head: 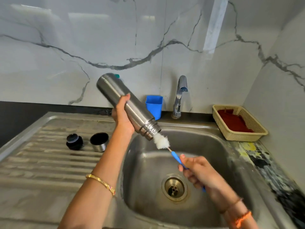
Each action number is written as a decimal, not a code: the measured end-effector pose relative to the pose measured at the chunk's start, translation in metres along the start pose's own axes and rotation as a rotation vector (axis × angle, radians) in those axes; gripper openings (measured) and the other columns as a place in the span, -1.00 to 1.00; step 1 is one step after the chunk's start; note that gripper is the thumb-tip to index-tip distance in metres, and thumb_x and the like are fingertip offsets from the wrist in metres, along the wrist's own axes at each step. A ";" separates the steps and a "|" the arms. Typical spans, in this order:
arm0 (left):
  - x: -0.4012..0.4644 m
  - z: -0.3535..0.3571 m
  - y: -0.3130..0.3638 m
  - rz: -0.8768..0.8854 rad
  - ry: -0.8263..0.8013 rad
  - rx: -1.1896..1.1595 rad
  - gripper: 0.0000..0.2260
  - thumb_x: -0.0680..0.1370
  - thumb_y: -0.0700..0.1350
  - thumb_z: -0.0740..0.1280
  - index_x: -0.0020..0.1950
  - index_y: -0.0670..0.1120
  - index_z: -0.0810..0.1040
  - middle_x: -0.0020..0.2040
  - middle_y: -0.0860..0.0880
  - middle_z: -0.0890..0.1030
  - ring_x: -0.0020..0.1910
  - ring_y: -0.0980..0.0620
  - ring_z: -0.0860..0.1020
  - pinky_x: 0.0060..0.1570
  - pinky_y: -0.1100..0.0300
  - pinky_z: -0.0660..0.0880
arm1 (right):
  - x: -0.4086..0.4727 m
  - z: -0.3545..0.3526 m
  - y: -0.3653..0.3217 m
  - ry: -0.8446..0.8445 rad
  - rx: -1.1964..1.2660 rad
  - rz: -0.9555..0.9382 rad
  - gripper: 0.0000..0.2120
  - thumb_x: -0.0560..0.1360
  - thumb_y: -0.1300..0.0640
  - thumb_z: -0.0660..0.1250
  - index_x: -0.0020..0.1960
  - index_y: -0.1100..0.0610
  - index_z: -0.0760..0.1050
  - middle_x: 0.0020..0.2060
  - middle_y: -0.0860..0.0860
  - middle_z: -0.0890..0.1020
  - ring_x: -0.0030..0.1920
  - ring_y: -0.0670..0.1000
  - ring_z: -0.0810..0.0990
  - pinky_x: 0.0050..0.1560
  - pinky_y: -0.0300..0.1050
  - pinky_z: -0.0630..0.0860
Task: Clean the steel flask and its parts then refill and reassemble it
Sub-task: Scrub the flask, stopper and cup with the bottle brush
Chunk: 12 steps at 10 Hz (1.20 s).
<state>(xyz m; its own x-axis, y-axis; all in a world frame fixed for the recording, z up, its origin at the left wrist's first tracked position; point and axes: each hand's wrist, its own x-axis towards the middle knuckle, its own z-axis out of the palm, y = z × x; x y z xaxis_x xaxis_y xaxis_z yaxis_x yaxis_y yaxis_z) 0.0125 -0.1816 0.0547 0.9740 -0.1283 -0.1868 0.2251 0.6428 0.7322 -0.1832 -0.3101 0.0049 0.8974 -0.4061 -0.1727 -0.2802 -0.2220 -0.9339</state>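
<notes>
Over the sink (189,139), the steel flask (127,106) is gripped tilted by the left hand (123,116) — the bottle brush (165,143), white bristles at its mouth, is gripped by the right hand (199,172).

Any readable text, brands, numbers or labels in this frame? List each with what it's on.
None readable.
Flask: plain steel, no brand or marking on the side that shows.
Stopper and cup on the drainboard: no print visible.
Blue tub, basket, tap: no labels visible.
Brush handle: no marking visible, mostly hidden by the right hand.
</notes>
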 end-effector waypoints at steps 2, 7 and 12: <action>-0.003 0.014 0.028 0.013 -0.049 0.124 -0.54 0.30 0.02 0.47 0.12 -0.14 0.51 -0.16 -0.08 0.58 -0.17 -0.07 0.59 -0.19 0.10 0.55 | -0.004 0.013 -0.003 0.199 -0.287 -0.288 -0.66 0.54 -0.07 0.22 -0.26 0.16 0.47 -0.60 -0.09 0.31 -0.60 -0.06 0.30 -0.54 -0.22 0.17; 0.010 -0.001 0.016 -0.055 -0.094 0.059 -0.67 0.35 0.02 0.42 0.03 -0.11 0.49 -0.17 -0.06 0.56 -0.21 -0.04 0.58 -0.17 0.11 0.56 | -0.026 0.016 0.011 0.129 -0.201 -0.083 -0.55 0.60 -0.05 0.11 -0.41 0.08 0.43 -0.60 -0.04 0.41 -0.62 -0.06 0.36 -0.52 -0.20 0.29; 0.015 0.002 0.038 0.096 -0.159 -0.012 -0.70 0.40 -0.01 0.38 0.06 -0.12 0.51 -0.16 -0.06 0.59 -0.31 0.01 0.60 -0.30 0.20 0.53 | -0.019 -0.006 0.010 -0.255 0.551 0.358 -0.70 0.38 -0.06 0.43 -0.35 0.11 0.45 -0.60 -0.11 0.18 -0.67 -0.20 0.10 -0.70 -0.40 0.04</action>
<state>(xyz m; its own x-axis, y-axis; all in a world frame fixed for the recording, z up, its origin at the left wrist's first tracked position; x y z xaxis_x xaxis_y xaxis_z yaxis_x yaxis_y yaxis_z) 0.0355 -0.1602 0.0813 0.9830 -0.1833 -0.0095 0.1314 0.6670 0.7334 -0.2049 -0.3097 0.0011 0.8530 -0.1352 -0.5040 -0.4200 0.3954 -0.8169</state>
